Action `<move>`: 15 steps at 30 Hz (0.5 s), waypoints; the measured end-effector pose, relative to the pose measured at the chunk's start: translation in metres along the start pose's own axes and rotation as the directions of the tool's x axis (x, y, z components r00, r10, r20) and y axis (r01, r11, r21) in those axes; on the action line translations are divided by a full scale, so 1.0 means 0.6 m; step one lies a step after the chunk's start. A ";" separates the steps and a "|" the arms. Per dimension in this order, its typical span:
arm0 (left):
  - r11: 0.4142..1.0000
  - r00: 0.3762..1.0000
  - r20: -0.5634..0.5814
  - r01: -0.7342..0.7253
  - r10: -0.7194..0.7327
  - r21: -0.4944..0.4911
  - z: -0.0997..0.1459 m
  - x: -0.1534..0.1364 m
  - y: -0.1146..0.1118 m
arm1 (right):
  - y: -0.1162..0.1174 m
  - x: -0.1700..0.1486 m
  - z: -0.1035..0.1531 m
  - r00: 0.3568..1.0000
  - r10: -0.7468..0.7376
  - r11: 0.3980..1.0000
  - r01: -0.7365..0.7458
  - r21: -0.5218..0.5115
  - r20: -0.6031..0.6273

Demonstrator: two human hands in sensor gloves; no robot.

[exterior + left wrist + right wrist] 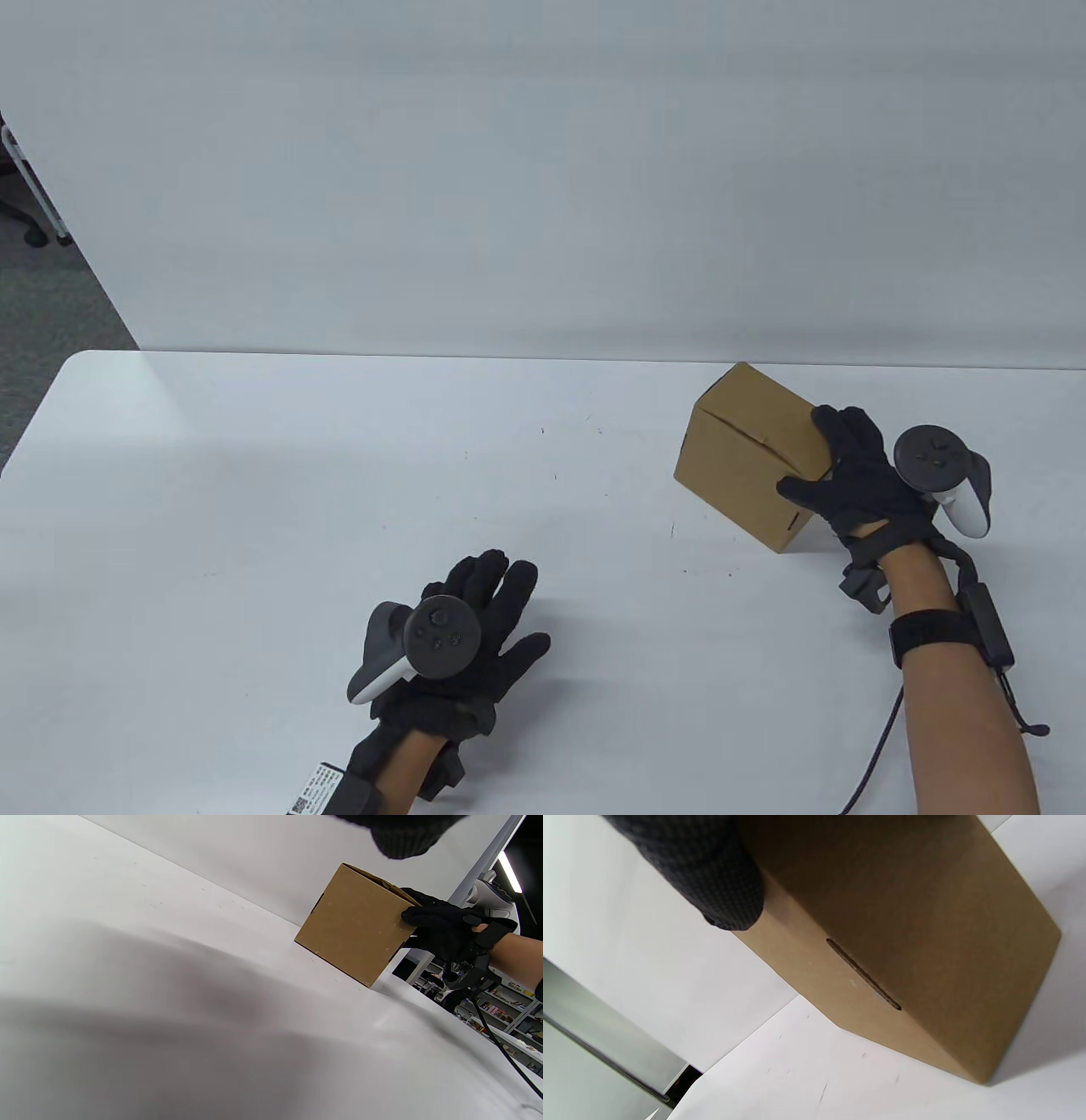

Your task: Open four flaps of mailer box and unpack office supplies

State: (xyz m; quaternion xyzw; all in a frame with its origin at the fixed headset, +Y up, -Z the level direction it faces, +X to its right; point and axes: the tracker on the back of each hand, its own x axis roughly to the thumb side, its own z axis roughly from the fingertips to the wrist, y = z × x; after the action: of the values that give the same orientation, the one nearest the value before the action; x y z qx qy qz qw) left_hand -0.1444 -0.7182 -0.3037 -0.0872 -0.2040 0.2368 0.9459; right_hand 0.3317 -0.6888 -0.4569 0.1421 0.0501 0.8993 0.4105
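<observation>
the mailer box [751,454] stands on the white bench [339,475], and its flaps look closed, so the unpacking is not yet begun. the right hand [857,480] grasps the near corner of the box: the fingers lie over the top edge and the thumb presses on the side face. the left hand [462,632] is well apart from the box, lying flat on the bench with released, straight fingers, holding nothing.

from here the box could tip or slide, because only one hand holds it at a corner and it seems a little tilted. if the flaps are pulled with force, the supplies inside may fall out, or the cardboard may tear at the slot.

the right wrist view shows a narrow slot [863,974] in the side of the box, seen only small in the table view. the left wrist view shows the box's plain side from the far side of the right hand. the table view alone shows both hands together.
</observation>
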 end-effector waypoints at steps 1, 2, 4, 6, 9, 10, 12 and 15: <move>1.000 1.000 0.000 -0.004 0.004 0.004 0.001 0.000 0.001 | 0.006 0.005 0.000 1.000 -0.003 1.000 0.003 0.011 0.010; 1.000 1.000 0.001 -0.009 0.009 0.008 0.003 -0.001 0.003 | 0.017 0.014 0.001 1.000 -0.009 0.999 0.008 0.031 0.026; 1.000 1.000 0.004 -0.016 0.016 0.018 0.006 -0.001 0.007 | 0.037 0.032 0.002 0.998 -0.014 0.997 0.009 0.072 0.055; 0.999 1.000 0.005 -0.019 0.019 0.026 0.008 -0.001 0.009 | 0.061 0.053 0.004 0.996 -0.013 0.993 0.003 0.116 0.086; 0.999 1.000 0.006 -0.026 0.026 0.031 0.010 -0.002 0.012 | 0.087 0.076 0.006 0.992 -0.018 0.987 -0.002 0.158 0.122; 0.999 1.000 0.006 -0.028 0.027 0.034 0.011 -0.002 0.013 | 0.098 0.085 0.008 0.990 -0.022 0.984 -0.002 0.176 0.136; 0.999 0.999 0.007 -0.034 0.034 0.039 0.013 -0.003 0.016 | 0.113 0.097 0.011 0.987 -0.037 0.979 0.004 0.205 0.157; 0.998 0.999 0.010 -0.043 0.043 0.049 0.016 -0.005 0.020 | 0.132 0.114 0.017 0.982 -0.048 0.970 0.002 0.243 0.182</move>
State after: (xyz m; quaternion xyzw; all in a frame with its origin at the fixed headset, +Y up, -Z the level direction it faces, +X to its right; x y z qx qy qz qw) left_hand -0.1559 -0.7084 -0.2990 -0.0670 -0.2002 0.2623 0.9416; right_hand 0.2347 -0.6900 -0.4162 0.2740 0.1223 0.8639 0.4045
